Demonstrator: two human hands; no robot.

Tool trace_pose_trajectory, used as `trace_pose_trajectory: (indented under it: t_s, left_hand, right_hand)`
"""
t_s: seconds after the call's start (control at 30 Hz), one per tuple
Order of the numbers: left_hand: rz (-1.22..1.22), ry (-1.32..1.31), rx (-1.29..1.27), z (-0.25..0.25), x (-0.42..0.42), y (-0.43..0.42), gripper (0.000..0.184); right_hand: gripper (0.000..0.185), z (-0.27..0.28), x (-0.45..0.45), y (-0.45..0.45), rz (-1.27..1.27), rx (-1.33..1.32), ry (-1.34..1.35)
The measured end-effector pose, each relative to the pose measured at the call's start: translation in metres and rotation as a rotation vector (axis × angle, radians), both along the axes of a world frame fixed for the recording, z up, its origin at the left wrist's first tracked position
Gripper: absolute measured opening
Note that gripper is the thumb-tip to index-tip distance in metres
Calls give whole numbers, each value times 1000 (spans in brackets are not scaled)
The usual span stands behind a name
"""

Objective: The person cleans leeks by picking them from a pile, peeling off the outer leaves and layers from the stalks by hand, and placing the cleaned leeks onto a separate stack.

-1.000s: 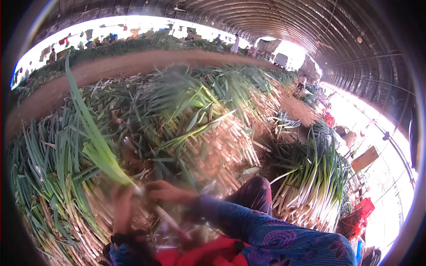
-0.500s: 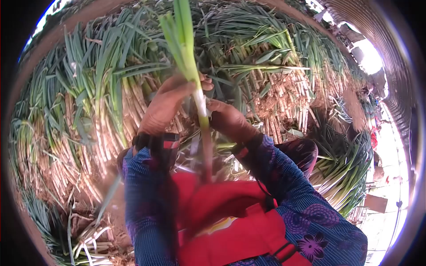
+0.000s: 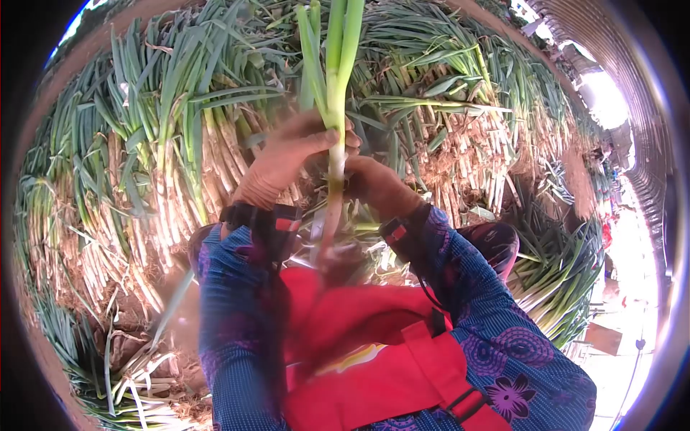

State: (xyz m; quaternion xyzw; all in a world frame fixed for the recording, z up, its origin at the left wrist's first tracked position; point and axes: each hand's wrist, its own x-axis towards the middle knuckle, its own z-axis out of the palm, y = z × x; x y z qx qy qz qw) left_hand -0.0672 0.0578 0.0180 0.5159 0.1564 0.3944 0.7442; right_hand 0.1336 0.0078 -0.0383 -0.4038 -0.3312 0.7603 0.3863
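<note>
Together, 2 hands, left and right, pinch 1 green onion between fingers and thumbs.

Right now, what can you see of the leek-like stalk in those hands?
The stalk is long and slender, with smooth-looking green leaves splitting apart toward the top of the picture, a whitish middle and a brownish-pink lower part slanting toward the red apron. The left hand grips it around the pale section, thumb across the front; the right hand's fingers are at its side just below. Its bottom end is too blurred to show whether roots remain.
</note>
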Motion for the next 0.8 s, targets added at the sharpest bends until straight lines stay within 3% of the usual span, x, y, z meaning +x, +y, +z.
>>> trace_pose_trajectory:
  t_s: [0.13,0.23,0.33,0.4,0.5,0.63,0.73,0.8]
  left_hand:
    - [1,-7,-37,-1,8,-8,34]
    - [-35,-41,-45,-2,12,-5,32]
    - [22,-108,-71,4,9,-4,33]
    - [96,-104,-73,10,4,-4,38]
    - [156,-70,-67,5,2,1,31]
    - [190,-66,-107,-4,5,8,31]
    - [157,-132,-139,-11,7,16,32]
    - [164,-162,-178,-13,7,16,31]
  right_hand:
    - [26,-5,5,-6,9,27,-5]
    - [29,-16,14,-13,276,410,-407]
    - [35,-48,22,-24,255,-1,-716]
    - [42,-115,54,-27,613,144,-1203]
    - [45,-145,89,-60,346,175,-1401]
    - [52,-12,39,-38,0,63,-559]
    - [51,14,16,-26,40,158,-39]
    - [50,19,5,-24,74,191,-122]
